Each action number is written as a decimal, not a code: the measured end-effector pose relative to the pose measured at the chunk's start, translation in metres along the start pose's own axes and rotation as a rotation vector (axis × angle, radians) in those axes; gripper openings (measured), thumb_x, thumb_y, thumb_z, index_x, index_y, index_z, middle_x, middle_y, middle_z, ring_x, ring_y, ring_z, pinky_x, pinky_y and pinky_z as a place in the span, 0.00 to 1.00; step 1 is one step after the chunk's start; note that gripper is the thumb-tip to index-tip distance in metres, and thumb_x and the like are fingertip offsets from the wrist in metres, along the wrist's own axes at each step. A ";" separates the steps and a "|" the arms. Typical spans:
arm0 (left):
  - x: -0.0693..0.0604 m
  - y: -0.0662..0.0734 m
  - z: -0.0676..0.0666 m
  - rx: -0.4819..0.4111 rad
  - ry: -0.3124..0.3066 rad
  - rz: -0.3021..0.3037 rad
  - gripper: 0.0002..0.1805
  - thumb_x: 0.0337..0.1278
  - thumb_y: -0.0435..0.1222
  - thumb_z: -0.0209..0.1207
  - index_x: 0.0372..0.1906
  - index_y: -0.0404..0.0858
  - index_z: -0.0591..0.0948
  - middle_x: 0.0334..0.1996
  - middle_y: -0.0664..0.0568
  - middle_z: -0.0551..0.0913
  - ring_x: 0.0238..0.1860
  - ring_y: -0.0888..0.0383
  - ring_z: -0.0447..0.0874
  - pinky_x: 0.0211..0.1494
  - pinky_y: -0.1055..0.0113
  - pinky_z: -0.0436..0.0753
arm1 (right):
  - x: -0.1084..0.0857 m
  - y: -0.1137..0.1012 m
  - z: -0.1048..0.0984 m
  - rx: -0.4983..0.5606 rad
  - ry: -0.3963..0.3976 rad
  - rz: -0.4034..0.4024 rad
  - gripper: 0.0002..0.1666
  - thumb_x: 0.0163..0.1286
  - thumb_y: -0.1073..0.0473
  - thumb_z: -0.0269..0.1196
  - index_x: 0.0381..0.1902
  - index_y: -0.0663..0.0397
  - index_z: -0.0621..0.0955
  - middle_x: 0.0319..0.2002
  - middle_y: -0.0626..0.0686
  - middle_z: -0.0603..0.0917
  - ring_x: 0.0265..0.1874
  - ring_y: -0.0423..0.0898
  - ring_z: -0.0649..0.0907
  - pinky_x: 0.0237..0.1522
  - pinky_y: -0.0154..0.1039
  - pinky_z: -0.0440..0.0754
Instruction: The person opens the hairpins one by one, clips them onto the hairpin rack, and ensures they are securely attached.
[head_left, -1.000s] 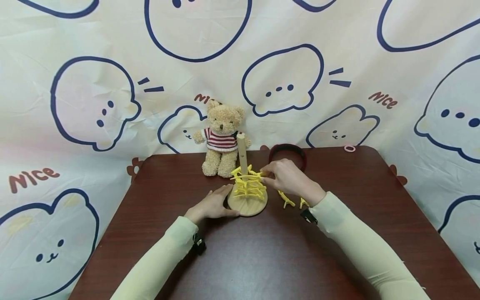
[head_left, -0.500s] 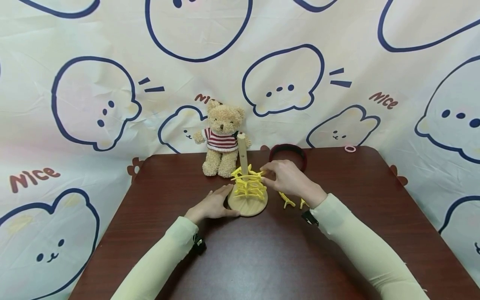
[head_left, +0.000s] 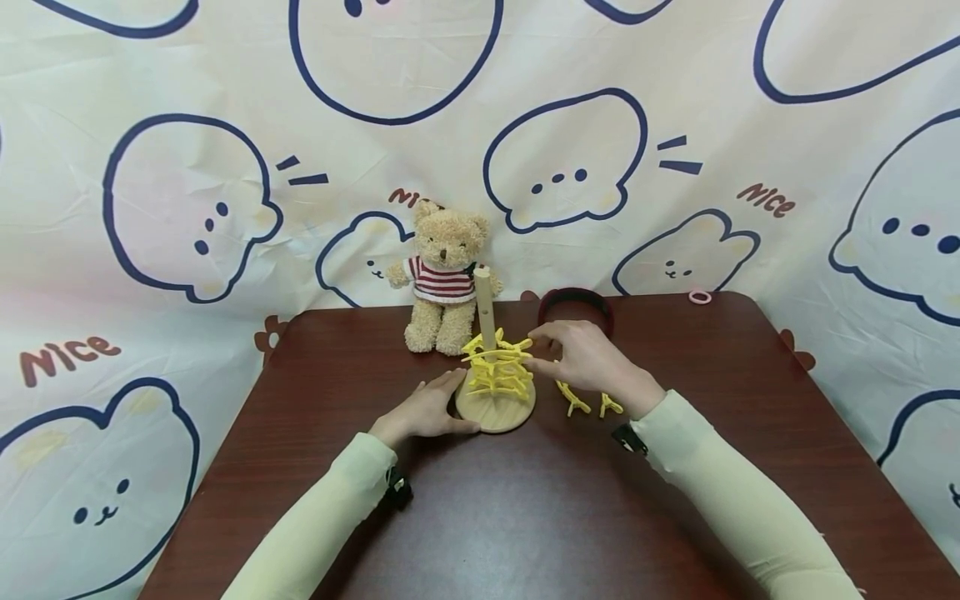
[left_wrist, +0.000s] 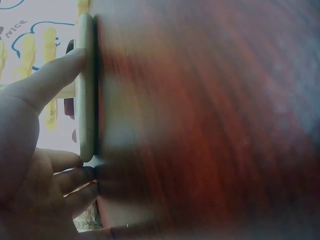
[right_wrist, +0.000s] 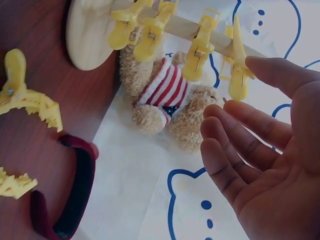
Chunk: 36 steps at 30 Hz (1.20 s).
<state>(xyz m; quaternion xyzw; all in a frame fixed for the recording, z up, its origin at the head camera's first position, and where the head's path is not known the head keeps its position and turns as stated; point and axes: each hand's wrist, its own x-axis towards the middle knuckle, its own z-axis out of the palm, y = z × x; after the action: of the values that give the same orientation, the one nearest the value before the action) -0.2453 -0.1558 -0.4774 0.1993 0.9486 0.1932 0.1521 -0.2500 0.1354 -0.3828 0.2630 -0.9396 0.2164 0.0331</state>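
A wooden stand (head_left: 484,417), with a round base and an upright post, stands on the table. Several yellow hair clips (head_left: 498,377) are fixed along its post. My left hand (head_left: 422,412) holds the base's left rim; in the left wrist view the thumb lies across the base (left_wrist: 87,115) and the fingers are at its lower edge. My right hand (head_left: 583,358) is beside the uppermost clip (right_wrist: 238,72), thumb tip at the clip and fingers apart, loosely bent. Whether the thumb touches it I cannot tell. Two loose yellow clips (head_left: 574,402) lie on the table under my right hand.
A teddy bear (head_left: 444,283) in a striped sweater sits behind the stand. A dark red headband (head_left: 576,293) is behind my right hand. A pink ring-shaped hair tie (head_left: 700,297) lies at the table's back edge (head_left: 660,302), before a patterned cloth.
My right hand has drawn slightly right, away from the clip it was pinching, and its fingers have loosened. The clip stays on the stand. My left hand has not moved.
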 end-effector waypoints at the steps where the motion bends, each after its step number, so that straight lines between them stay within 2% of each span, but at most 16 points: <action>1: 0.000 0.000 0.000 0.001 0.000 0.001 0.61 0.51 0.63 0.66 0.80 0.38 0.50 0.80 0.42 0.54 0.81 0.45 0.50 0.79 0.37 0.51 | -0.002 0.001 0.000 0.003 -0.001 0.009 0.27 0.64 0.41 0.69 0.55 0.48 0.84 0.43 0.48 0.87 0.42 0.47 0.85 0.44 0.43 0.84; 11: 0.001 0.001 -0.001 0.000 -0.002 -0.003 0.61 0.51 0.63 0.67 0.80 0.39 0.50 0.80 0.42 0.54 0.81 0.45 0.50 0.79 0.37 0.51 | -0.024 0.018 -0.002 0.009 0.022 0.082 0.25 0.64 0.43 0.69 0.55 0.47 0.84 0.50 0.49 0.87 0.45 0.46 0.84 0.49 0.49 0.84; 20: 0.001 0.000 0.000 0.002 -0.008 -0.007 0.61 0.51 0.63 0.66 0.81 0.39 0.50 0.80 0.43 0.54 0.81 0.46 0.49 0.79 0.38 0.50 | -0.046 0.041 0.002 0.000 0.039 0.182 0.23 0.63 0.42 0.69 0.50 0.49 0.86 0.43 0.51 0.89 0.36 0.45 0.83 0.41 0.46 0.83; 31: 0.002 -0.001 0.000 0.006 -0.001 -0.005 0.61 0.51 0.63 0.66 0.80 0.38 0.50 0.80 0.42 0.54 0.81 0.45 0.50 0.79 0.38 0.51 | -0.070 0.067 0.017 -0.025 0.048 0.244 0.26 0.62 0.40 0.70 0.48 0.54 0.86 0.40 0.52 0.89 0.34 0.45 0.83 0.41 0.48 0.83; 36: 0.001 0.000 0.000 0.000 -0.006 -0.007 0.61 0.51 0.63 0.66 0.81 0.39 0.50 0.80 0.43 0.53 0.81 0.46 0.49 0.79 0.38 0.50 | -0.078 0.074 0.024 -0.037 0.021 0.312 0.28 0.61 0.37 0.69 0.45 0.53 0.86 0.36 0.50 0.88 0.32 0.44 0.81 0.37 0.46 0.82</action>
<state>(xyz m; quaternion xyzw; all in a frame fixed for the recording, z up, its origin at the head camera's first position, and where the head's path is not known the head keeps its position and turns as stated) -0.2462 -0.1551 -0.4775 0.1966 0.9488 0.1921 0.1557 -0.2195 0.2199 -0.4470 0.1108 -0.9725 0.2044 0.0139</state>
